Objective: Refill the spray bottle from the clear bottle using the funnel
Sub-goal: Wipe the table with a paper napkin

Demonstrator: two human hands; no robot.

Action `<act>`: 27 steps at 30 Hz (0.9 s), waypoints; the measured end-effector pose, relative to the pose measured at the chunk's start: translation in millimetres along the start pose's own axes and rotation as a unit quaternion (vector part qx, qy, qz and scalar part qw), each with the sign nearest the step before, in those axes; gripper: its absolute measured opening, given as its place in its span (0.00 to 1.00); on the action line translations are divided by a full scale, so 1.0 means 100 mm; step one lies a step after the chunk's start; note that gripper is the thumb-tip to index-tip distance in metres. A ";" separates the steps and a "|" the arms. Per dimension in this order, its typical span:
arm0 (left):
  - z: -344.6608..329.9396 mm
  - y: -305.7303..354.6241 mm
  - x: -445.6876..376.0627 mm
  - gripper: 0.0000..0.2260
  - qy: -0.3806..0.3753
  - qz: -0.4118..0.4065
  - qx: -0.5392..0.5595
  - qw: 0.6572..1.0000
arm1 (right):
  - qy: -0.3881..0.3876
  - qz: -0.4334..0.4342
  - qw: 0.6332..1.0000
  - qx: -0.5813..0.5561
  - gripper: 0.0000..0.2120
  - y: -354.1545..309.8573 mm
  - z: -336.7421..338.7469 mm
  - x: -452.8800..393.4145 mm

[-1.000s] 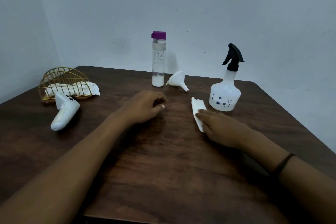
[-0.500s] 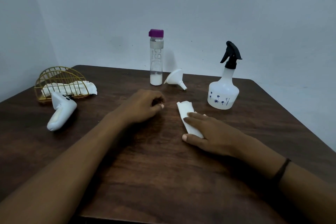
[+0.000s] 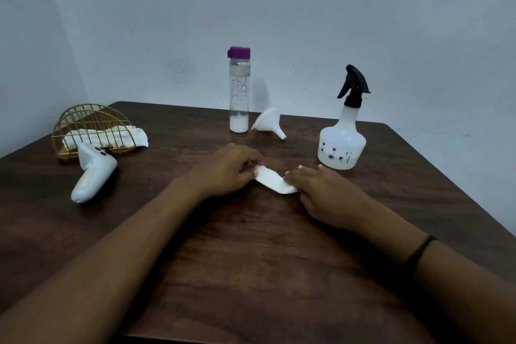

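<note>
A clear bottle point(image 3: 239, 92) with a purple cap stands upright at the back of the dark wooden table point(image 3: 251, 260). A white funnel point(image 3: 268, 123) lies on its side just right of it. The white spray bottle point(image 3: 342, 145) with a black trigger head stands at the right. Between them and me, a folded white tissue point(image 3: 275, 183) lies on the table. My left hand point(image 3: 229, 169) pinches the tissue's left end. My right hand point(image 3: 326, 193) presses flat on its right end.
A gold wire holder point(image 3: 89, 126) with white napkins sits at the back left. A white controller point(image 3: 93, 173) lies in front of it. A pale wall rises right behind the table.
My right hand slid the tissue left toward the table's middle. My left hand, which rested curled and empty, now pinches the tissue's left end.
</note>
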State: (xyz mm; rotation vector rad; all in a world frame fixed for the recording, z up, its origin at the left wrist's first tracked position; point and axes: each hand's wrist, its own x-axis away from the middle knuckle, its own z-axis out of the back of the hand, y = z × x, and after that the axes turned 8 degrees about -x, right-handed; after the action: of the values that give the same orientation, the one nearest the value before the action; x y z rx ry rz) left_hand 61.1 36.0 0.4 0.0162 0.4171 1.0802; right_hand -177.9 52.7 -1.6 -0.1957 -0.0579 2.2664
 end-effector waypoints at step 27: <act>-0.04 0.30 -0.03 0.12 0.063 0.168 0.171 0.969 | 0.053 -0.024 0.998 -0.027 0.16 -0.04 0.06 0.09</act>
State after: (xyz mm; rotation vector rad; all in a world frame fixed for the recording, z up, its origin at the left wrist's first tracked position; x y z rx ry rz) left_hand 32.9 46.9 4.5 0.3358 0.7316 1.3358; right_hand -181.6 62.1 4.1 -0.3405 -0.0675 2.2037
